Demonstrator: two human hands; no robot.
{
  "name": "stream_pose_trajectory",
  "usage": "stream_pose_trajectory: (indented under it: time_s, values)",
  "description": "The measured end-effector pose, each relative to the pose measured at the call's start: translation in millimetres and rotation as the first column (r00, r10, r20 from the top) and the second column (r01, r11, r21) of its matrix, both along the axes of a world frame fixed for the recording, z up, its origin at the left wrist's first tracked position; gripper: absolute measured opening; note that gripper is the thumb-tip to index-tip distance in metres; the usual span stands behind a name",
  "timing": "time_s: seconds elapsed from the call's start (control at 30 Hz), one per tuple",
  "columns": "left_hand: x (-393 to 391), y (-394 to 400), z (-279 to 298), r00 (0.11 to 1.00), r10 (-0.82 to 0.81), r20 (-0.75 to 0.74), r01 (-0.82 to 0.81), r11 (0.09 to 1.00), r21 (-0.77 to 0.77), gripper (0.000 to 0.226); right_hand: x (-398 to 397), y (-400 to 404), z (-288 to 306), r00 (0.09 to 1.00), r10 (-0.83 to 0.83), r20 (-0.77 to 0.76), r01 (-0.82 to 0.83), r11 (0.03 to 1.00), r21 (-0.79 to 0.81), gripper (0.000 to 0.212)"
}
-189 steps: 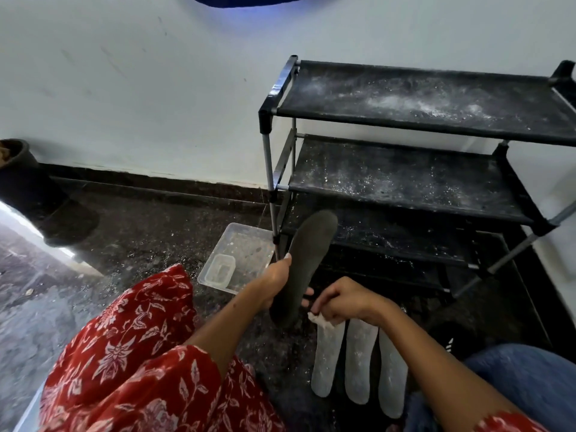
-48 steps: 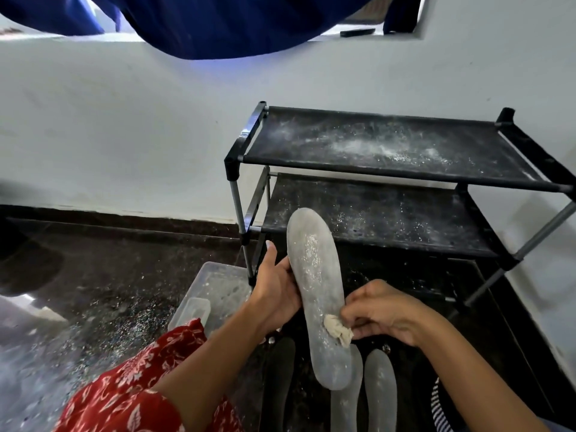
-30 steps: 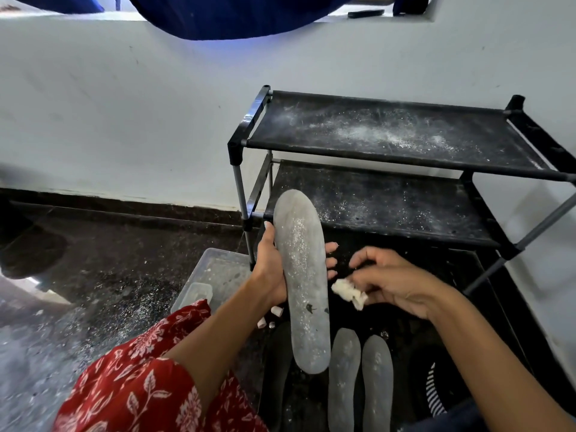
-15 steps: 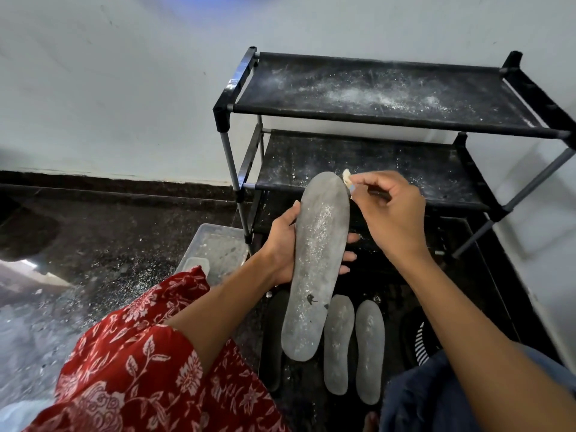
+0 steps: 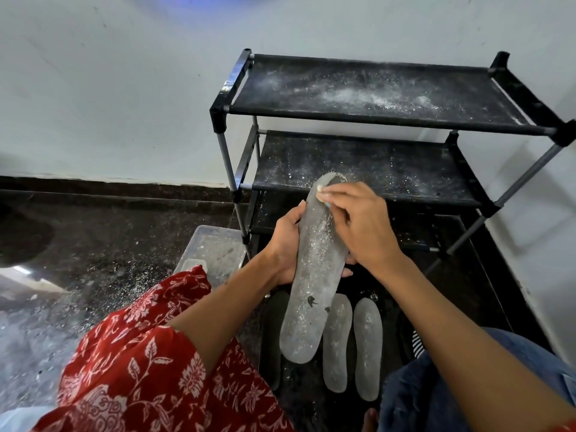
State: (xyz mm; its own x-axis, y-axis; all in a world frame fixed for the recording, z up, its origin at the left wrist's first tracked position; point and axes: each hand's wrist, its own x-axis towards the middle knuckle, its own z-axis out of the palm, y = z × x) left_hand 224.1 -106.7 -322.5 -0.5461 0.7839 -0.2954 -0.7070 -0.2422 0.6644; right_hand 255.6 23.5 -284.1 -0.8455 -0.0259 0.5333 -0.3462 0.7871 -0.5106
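Note:
My left hand (image 5: pixel 285 244) grips a long grey insole (image 5: pixel 311 291) by its left edge and holds it upright, its face dusted with white powder. My right hand (image 5: pixel 358 224) pinches a small whitish wad (image 5: pixel 319 189) and presses it against the insole's upper end. Two more powdered insoles (image 5: pixel 335 344) (image 5: pixel 367 347) lie side by side on the dark floor below. A dark insole (image 5: pixel 272 332) lies on the floor to their left, partly hidden by my left arm.
A black shoe rack (image 5: pixel 374 120) with powder on its shelves stands against the white wall just behind my hands. A clear plastic tub (image 5: pixel 215 244) sits on the floor at the rack's left foot. White powder is scattered over the dark floor at left.
My right hand has slid the wad from the insole's right edge onto its top end. The left hand keeps its grip.

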Motion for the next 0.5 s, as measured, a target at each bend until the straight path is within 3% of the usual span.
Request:
stream_pose_trajectory:
  time_s: [0.07,0.23,0.4,0.5]
  values:
    - [0.8,-0.2,0.7,1.0,0.002,0.012,-0.002,1.0,0.014,0.075,0.8,-0.8,0.6,1.0,0.023,-0.021,-0.021,0.998,0.06,0.02]
    - [5.3,1.4,-0.1,0.999,-0.03,0.014,0.03,0.999,0.013,0.08,-1.2,6.5,3.1,0.983,-0.162,-0.091,0.17,0.981,0.098,0.019]
    - [5.0,1.8,0.9,0.999,0.037,0.037,-0.037,0.999,0.011,0.07,4.5,-12.6,-1.0,0.997,0.022,-0.068,-0.009,0.983,0.182,0.019]
    - [5.9,0.6,1.0,0.999,-0.003,0.032,0.004,1.0,-0.008,0.077,0.9,-6.0,1.6,0.997,-0.02,-0.077,0.037,0.975,0.217,0.019]
